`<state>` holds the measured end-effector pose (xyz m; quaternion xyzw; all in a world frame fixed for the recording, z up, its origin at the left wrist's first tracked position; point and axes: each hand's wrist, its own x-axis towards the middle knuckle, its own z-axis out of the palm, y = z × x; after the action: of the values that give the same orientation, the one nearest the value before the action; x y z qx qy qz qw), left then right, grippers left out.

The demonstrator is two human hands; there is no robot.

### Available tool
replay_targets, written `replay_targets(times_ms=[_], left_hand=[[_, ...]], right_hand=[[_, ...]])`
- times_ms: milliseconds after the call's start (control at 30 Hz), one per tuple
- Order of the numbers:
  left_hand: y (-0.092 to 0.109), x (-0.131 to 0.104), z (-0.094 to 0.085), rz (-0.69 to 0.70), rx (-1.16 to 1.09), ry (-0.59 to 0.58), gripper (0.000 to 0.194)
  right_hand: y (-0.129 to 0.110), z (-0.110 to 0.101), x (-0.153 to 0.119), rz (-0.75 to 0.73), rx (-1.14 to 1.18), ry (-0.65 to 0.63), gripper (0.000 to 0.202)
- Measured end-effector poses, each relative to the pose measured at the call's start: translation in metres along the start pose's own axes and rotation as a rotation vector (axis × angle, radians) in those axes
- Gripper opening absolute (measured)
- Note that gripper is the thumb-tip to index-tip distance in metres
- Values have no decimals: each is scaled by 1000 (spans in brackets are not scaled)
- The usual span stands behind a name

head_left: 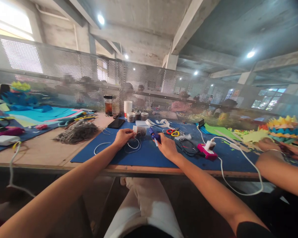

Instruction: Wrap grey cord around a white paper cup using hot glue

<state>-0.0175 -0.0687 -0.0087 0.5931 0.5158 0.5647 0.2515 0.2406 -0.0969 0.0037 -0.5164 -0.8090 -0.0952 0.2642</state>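
surface (61,158): wooden, bearing a blue mat (94,151) | person's right grip (168,147): closed around a blue glue gun (153,133) over the mat | left grip (123,137): pinched on the left end of a small pale cylinder (140,130), held sideways just left of the gun | cord (139,144): thin, curling below the cylinder

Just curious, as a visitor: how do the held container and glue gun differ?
The container is whitish-grey; the glue gun is mostly dark blue.
The container is a short cylinder; the glue gun is irregular.
The left hand pinches the container's end; the right hand wraps around the glue gun.
Both are held over the blue mat.
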Motion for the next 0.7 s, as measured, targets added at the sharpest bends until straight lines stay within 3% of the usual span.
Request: replay_targets(times_ms=[267,533,700], left_hand=[[1,1,0,13,-43,-24,33],[6,1,0,10,-115,-10,33],[9,3,2,-5,-143,-10,34]], right_hand=[[19,-1,-21,-66,-64,-72,42],[34,0,-14,-26,-2,-249,56],[45,0,-12,-5,8,-295,56]])
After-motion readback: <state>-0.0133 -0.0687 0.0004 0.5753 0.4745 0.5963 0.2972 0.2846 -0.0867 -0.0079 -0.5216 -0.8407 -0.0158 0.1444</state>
